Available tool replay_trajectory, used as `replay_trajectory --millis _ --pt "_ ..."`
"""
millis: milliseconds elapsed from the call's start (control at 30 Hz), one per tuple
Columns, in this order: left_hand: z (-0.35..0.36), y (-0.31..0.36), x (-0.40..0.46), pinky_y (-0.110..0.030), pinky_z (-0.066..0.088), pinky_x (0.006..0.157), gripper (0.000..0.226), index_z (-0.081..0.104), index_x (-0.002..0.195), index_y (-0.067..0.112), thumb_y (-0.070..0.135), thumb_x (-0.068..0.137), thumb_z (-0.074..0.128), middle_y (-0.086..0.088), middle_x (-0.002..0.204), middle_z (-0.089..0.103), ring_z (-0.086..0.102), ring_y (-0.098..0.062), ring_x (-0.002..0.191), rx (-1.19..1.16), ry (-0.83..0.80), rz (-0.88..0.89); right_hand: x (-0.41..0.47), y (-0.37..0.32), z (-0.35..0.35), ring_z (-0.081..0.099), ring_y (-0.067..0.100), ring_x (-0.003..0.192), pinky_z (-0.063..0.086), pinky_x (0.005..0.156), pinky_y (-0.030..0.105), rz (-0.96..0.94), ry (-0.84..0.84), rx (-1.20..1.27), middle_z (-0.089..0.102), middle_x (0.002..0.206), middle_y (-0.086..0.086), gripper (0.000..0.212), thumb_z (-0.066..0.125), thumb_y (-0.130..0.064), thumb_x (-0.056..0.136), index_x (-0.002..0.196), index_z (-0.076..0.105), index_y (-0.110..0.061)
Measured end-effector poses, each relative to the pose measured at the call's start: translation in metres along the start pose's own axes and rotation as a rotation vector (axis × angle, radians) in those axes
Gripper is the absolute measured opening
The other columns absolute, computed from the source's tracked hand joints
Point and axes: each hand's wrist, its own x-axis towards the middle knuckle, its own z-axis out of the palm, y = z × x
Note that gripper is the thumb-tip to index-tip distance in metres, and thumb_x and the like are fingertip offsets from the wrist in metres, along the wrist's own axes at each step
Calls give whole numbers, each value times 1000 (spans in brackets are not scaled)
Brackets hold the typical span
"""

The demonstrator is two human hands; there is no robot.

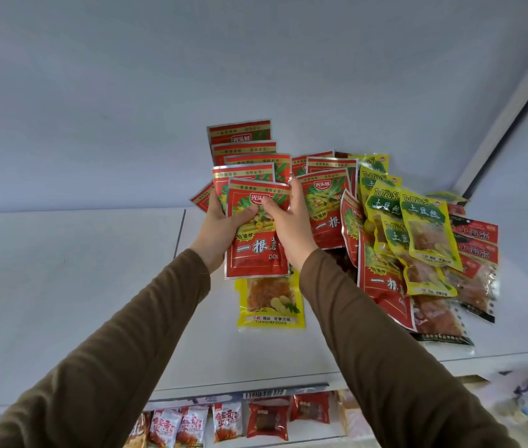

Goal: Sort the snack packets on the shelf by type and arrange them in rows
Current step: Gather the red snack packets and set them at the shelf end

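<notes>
Both hands grip one bundle of red foil snack packets [258, 240] — left hand [220, 221] curled round its left edge, right hand [288, 221] pinching its right, above the white shelf [127, 286]. Advisable: square edges before setting down behind the flat yellow packet [270, 302], clear of the mixed red-and-yellow heap [418, 240].

The red snack packets [258, 234] carry yellow-green vegetable pictures and white lettering, the yellow packets [428, 227] have green banners and clear windows, the shelf [78, 286] is plain white, and the sleeves [120, 357] are brown.
</notes>
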Motion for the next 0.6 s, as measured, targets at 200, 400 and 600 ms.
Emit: replay_trajectory --millis 200,400,600 --pt "-22 17 -17 -35 63 67 54 44 133 37 31 91 77 1 110 76 78 -26 90 48 62 22 -9 -20 27 64 17 114 61 88 44 -15 -92 15 58 118 -14 60 62 -24 101 151 29 -33" --pt "-43 24 -30 -33 62 63 50 51 137 32 42 92 72 -2 106 79 79 -25 83 15 43 -58 -7 -34 23 59 9 120 54 92 30 -20 -235 4 56 140 -6 54 58 -42 101 150 37 -31" --pt "-73 23 -46 -40 64 68 57 53 140 12 45 94 67 -11 104 76 75 -28 83 -187 75 -95 9 -35 10 60 19 123 47 110 47 13 -78 41 62 135 1 37 48 -34 107 140 53 -20"
